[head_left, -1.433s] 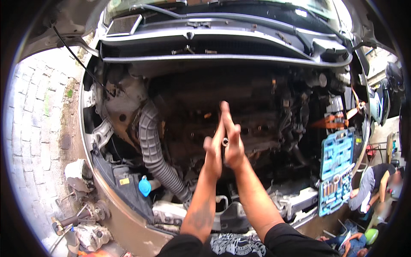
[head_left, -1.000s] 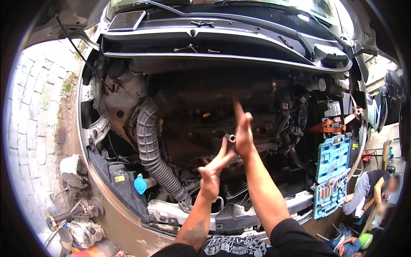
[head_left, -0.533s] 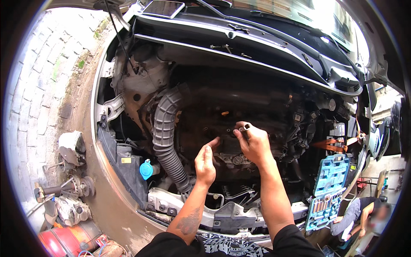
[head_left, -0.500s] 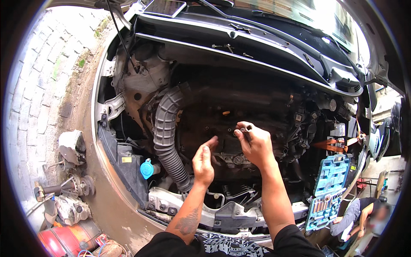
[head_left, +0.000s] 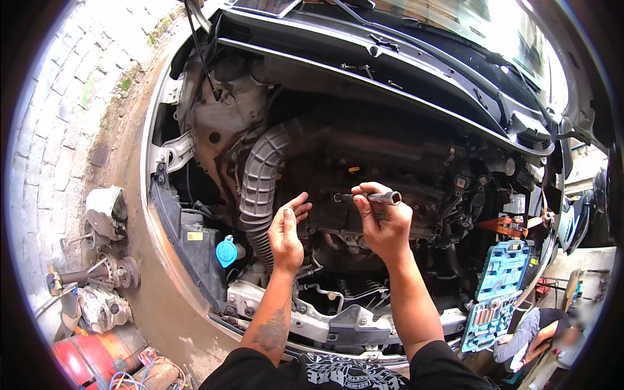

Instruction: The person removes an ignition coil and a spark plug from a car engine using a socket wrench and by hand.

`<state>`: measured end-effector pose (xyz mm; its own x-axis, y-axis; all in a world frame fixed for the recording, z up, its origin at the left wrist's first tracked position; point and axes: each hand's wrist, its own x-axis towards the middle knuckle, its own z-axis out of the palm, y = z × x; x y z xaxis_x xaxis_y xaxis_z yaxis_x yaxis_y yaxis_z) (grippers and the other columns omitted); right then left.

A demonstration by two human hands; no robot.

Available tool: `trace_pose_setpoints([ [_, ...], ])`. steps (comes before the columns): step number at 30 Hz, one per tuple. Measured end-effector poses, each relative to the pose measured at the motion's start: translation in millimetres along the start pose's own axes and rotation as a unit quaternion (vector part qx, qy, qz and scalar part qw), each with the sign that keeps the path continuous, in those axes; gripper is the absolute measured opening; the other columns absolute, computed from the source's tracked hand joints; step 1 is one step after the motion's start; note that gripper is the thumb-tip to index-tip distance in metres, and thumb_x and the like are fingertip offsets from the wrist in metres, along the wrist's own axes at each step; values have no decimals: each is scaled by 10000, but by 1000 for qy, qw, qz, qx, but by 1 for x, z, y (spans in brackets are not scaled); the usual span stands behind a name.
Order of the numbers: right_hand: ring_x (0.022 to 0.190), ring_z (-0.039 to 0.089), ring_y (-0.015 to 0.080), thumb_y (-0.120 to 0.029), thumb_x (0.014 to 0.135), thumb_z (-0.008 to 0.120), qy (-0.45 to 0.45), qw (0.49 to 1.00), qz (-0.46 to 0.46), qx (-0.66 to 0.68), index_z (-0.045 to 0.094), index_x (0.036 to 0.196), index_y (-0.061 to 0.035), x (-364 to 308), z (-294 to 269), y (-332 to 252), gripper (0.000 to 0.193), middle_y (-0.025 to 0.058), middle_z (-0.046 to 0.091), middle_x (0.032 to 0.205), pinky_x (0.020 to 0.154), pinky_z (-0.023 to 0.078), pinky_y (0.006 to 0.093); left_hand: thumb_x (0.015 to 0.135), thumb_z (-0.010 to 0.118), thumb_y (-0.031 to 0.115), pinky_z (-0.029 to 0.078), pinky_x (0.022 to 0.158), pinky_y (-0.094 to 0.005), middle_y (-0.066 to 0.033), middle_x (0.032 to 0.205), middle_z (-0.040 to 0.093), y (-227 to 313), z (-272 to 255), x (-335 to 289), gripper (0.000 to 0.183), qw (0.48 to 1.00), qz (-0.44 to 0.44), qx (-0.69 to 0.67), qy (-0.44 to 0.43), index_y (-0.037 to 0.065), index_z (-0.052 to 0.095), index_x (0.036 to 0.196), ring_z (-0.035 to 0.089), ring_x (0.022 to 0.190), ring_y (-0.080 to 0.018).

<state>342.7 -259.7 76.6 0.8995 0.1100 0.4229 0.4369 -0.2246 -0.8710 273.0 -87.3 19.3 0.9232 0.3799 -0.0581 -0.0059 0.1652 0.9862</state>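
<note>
My right hand (head_left: 385, 227) is closed around a metal socket wrench (head_left: 394, 197) above the middle of the dark engine (head_left: 364, 156). The wrench lies roughly level, with a hollow socket end pointing right and a thin shaft reaching left past my fingertips; part of it is hidden in my grip. My left hand (head_left: 286, 237) hovers over the engine, palm turned inward and fingers apart, holding nothing. Just left of it runs the grey ribbed air hose (head_left: 261, 175). A small yellow-orange handle (head_left: 353, 170) shows on the engine beyond my hands.
An opened blue socket set case (head_left: 500, 276) rests at the right front corner of the engine bay. The blue reservoir cap (head_left: 226, 251) is at left. Loose bolts (head_left: 357, 67) lie on the far ledge. A person (head_left: 536, 335) crouches at lower right; a red tank (head_left: 81, 357) lies lower left.
The wrench has turned in my right hand, so more of its socket end shows to the right. My left hand has shifted left, its fingers spreading more. The view has tilted slightly.
</note>
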Motion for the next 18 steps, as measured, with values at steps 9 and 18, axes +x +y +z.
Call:
trace_pose_setpoints([
  [9,863,727,347,-89,913,726,-208,975,12,-75,698,1075,-17,24,-5,-8,179,183,733,959,757,573,382,1131,328,347,506,1014,-392,-195,1363,627,-7,-16,-14,517,1000,-21,5,-2,-55,600,1308,658,1165,-265],
  [18,1267,610,342,-71,905,685,-219,970,100,-43,576,1386,-6,-5,20,46,498,238,631,1338,1057,478,388,1125,327,410,404,1143,-423,-203,1452,563,2,-5,8,585,997,51,-32,-50,-62,567,1374,543,1341,-295],
])
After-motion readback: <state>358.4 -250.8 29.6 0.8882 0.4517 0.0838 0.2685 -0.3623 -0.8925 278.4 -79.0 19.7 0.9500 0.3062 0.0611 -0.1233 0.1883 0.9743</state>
